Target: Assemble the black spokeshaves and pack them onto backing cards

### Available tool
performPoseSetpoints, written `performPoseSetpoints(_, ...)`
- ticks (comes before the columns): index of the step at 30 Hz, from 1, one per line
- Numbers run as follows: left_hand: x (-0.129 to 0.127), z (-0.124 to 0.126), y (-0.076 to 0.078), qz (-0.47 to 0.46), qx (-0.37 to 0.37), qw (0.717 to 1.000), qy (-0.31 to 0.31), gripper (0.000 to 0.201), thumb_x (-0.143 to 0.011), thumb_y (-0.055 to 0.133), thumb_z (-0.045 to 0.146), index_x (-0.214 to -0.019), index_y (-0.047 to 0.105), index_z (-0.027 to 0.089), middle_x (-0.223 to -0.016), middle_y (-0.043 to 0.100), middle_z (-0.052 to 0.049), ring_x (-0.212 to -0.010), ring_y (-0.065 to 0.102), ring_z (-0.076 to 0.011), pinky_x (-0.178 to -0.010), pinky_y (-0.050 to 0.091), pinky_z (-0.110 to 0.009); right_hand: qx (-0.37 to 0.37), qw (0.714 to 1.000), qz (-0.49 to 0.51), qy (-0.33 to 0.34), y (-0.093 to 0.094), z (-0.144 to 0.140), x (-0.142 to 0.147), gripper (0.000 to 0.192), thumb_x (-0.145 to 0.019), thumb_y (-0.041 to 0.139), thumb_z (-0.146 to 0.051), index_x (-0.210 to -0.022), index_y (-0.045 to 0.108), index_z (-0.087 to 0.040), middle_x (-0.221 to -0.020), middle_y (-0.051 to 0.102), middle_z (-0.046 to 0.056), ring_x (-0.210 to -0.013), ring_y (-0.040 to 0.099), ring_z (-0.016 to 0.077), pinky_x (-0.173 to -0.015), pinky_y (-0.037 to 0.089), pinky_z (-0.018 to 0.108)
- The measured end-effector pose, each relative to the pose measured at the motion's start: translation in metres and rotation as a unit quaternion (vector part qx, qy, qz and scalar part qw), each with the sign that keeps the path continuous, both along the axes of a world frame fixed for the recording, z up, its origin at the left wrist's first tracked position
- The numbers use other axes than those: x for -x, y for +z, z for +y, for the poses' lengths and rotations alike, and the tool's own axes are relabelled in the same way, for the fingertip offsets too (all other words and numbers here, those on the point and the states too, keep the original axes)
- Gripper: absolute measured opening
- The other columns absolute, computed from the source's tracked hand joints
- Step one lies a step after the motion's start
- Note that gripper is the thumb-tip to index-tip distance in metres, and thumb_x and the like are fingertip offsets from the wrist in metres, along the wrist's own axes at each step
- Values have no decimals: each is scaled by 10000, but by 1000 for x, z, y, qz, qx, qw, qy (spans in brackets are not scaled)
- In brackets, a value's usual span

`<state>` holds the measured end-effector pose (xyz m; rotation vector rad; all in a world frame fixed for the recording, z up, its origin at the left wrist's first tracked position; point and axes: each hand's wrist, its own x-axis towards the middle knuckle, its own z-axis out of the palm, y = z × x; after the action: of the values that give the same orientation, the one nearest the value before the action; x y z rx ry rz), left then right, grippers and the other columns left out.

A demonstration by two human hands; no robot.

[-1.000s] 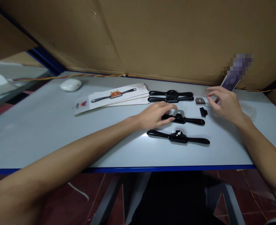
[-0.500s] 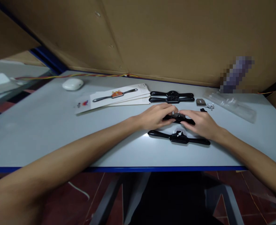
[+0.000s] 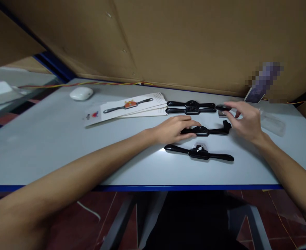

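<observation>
My left hand [image 3: 175, 128] grips the left handle of a black spokeshave [image 3: 202, 130] that rests on the table, with thumb and forefinger around it. My right hand [image 3: 246, 119] is raised to the right and pinches a small flat dark plate [image 3: 222, 107]; its exact kind is not clear. Below that hand, a small black cap-like part [image 3: 227, 127] lies against the spokeshave's right handle. Nearer the front edge lies another spokeshave [image 3: 200, 152] with a pale screw at its middle. Partly hidden under the pinched plate is a grey blade [image 3: 222, 114].
Two more spokeshaves [image 3: 190, 107] lie side by side farther back. Left of them are printed cards [image 3: 132, 106] and a white rounded case [image 3: 81, 93]. Clear plastic packaging [image 3: 272, 123] and a leaning phone [image 3: 258, 91] are at the right. A cardboard wall [image 3: 184, 45] closes the back.
My right hand has left the spokeshave's middle and moved right and back, carrying the dark plate. My left hand stays on the spokeshave, whose middle is now uncovered.
</observation>
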<state>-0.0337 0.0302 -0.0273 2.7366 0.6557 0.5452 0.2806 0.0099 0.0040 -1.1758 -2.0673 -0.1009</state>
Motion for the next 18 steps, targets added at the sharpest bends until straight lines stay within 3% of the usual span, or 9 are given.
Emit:
performPoseSetpoints(3,0,0,3,13,-3,1000,-8,542,-1135,492,501,-1489,694,144,-1031,727,-109,-879,676,-226,-843,544,-338,25,996,31,-79,-2,16,-18,302,-976,704,-337,-1250,815,-275,-1087,844,77,-733,703,249,-782,579,461)
performPoseSetpoints(6,1,0,5,14,-1,1000,-14,540,-1124,493,496,-1487,699,153,-1031,737,-106,-876,679,-222,-841,550,-335,55,992,38,-110,-12,30,-30,325,-937,703,-330,-1229,822,-254,-999,837,68,-670,671,229,-770,580,449)
performPoseSetpoints(12,8,5,7,35,-26,999,4,510,-1087,524,484,-1429,736,171,-1017,753,-109,-871,685,-235,-810,544,-353,103,989,53,-87,-31,40,-33,390,-938,652,-325,-1265,827,-205,-1017,825,106,-838,734,279,-849,588,478)
performPoseSetpoints(18,12,7,8,50,-23,998,22,568,-1087,552,582,-1431,744,173,-1044,767,-120,-917,704,-257,-830,540,-376,112,989,51,-82,-35,44,-33,417,-978,591,-362,-1277,835,-201,-1057,842,128,-918,724,308,-927,580,519)
